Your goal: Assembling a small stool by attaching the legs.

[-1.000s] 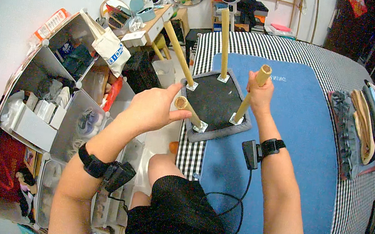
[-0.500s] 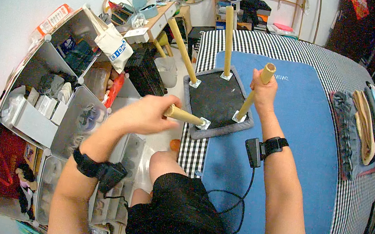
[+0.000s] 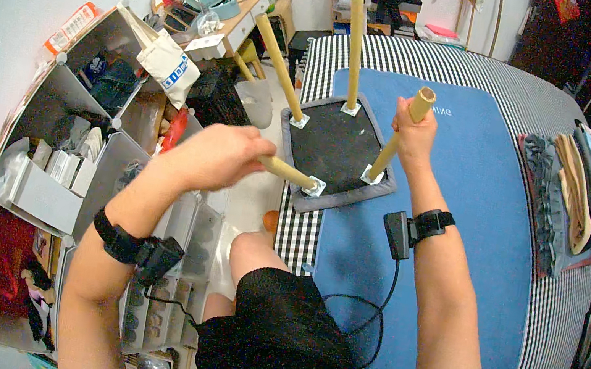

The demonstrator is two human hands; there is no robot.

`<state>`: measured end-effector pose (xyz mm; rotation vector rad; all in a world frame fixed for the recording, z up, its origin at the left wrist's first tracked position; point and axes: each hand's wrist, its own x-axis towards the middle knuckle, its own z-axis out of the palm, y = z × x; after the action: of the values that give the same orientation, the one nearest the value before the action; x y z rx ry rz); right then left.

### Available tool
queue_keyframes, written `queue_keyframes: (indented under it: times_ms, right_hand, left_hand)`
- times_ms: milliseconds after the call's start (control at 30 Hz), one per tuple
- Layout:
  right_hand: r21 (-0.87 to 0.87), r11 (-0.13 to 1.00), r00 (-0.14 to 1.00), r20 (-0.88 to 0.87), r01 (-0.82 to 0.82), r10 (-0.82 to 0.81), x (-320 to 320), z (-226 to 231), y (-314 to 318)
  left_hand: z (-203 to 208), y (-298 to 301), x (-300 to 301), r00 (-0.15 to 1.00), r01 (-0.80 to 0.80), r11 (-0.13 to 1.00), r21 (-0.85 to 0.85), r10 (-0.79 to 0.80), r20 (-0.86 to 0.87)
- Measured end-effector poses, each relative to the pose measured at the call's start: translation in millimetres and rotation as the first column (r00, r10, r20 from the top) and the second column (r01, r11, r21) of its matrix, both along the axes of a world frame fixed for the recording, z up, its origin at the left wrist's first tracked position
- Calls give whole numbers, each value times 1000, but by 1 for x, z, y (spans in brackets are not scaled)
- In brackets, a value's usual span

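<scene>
An upside-down stool lies on the bed, its dark underside [image 3: 332, 148] facing up inside a grey fabric edge. Several pale wooden legs stand out from metal plates at its corners. My right hand [image 3: 415, 134] is wrapped round the near right leg [image 3: 387, 155], close to its free end. At the near left corner, my left hand [image 3: 227, 154] has its fingers closed on the end of another leg [image 3: 290, 171], which leans toward me and to the left. The two far legs, a left one [image 3: 278, 58] and a right one [image 3: 355, 51], are untouched.
Under the stool are a blue mat [image 3: 434, 284] and a black-and-white checked cover [image 3: 297, 239]. Folded clothes [image 3: 568, 197] lie at the right. Cube shelves [image 3: 41, 202] full of belongings line the left, with a tote bag [image 3: 168, 64] hanging there. A cable [image 3: 383, 322] trails from my right wristband.
My left hand has shifted up and left and turned at the leg's end. The stool appears slightly further up and left in view. My right hand keeps its hold.
</scene>
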<state>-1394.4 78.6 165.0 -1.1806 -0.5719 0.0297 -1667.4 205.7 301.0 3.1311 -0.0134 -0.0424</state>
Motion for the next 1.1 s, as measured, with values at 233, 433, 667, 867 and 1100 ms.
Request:
queue_keyframes:
  times_ms: [233,433,667,867,1100]
  right_hand:
    - [-37,999,999,40,18,-17,-1,4,3]
    - [-52,998,995,90,37,-32,-2,7,5]
    - [-75,997,993,118,23,-14,-10,7,4]
    - [-151,987,982,185,61,-32,-39,6,3]
    - [-176,981,981,188,82,-48,-49,7,-13]
  left_hand:
    - [9,-26,14,989,121,980,160,-105,-104]
    - [18,-7,24,935,-223,975,15,218,-280]
    - [13,1,51,512,-640,767,48,472,-718]
    - [-9,15,41,519,-694,714,-86,414,-747]
    - [-8,-49,56,811,41,891,452,235,-536]
